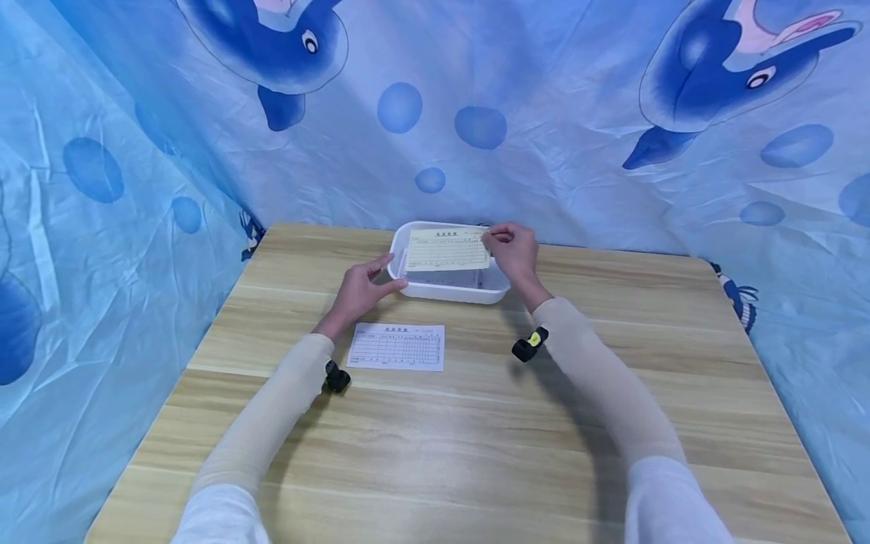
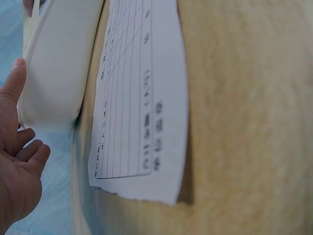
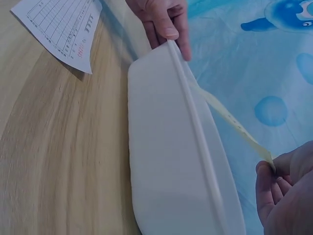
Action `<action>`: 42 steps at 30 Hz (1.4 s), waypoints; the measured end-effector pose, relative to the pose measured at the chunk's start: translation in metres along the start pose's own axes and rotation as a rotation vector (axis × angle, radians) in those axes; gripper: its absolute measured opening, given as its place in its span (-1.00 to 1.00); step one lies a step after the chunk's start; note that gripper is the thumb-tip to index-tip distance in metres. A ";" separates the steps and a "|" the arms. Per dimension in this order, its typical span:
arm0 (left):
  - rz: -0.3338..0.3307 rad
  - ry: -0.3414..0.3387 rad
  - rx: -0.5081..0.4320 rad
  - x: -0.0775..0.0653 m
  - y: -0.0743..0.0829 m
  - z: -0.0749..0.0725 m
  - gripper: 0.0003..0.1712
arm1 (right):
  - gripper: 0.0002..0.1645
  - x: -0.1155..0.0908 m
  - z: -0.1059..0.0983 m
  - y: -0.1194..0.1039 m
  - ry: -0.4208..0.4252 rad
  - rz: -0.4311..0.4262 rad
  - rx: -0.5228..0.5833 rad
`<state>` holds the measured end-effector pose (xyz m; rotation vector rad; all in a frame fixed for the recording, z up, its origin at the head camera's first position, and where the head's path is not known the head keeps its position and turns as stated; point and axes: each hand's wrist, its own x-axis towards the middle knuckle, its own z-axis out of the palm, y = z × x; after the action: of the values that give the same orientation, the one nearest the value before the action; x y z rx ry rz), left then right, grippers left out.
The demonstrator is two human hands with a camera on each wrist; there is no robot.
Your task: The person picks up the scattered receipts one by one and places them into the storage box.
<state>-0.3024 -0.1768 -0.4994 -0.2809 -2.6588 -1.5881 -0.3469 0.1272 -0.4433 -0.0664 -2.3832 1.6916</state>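
A white plastic tub point(image 1: 454, 292) stands at the back of the wooden table. My left hand point(image 1: 362, 291) holds its left end, with the thumb at the near corner and the fingers along the side. My right hand point(image 1: 513, 253) pinches the right edge of a pale yellow printed form point(image 1: 445, 255) between thumb and fingers, tilted over the tub. In the right wrist view the yellow form point(image 3: 234, 125) appears edge-on above the rim. Beneath it in the tub lies something pale purple, partly hidden. A white printed form point(image 1: 396, 347) lies flat in front of the tub.
The wooden table point(image 1: 421, 453) extends toward me and to both sides. A blue curtain with cartoon dolphins point(image 1: 544, 181) hangs directly behind the tub and along the sides. Small black cameras are strapped to both wrists.
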 end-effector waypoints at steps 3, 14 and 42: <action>0.007 -0.002 -0.003 0.000 0.000 0.000 -0.05 | -0.83 0.001 0.006 0.001 -0.012 0.031 -0.012; 0.030 0.002 -0.008 0.002 0.002 0.000 -0.05 | -0.84 0.003 0.019 0.004 -0.033 0.033 -0.095; 0.025 0.010 0.001 0.000 -0.001 0.000 -0.05 | -0.69 0.008 0.005 0.004 -0.133 -0.098 -0.107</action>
<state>-0.3030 -0.1770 -0.5008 -0.3049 -2.6380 -1.5769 -0.3562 0.1251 -0.4474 0.1480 -2.5269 1.5697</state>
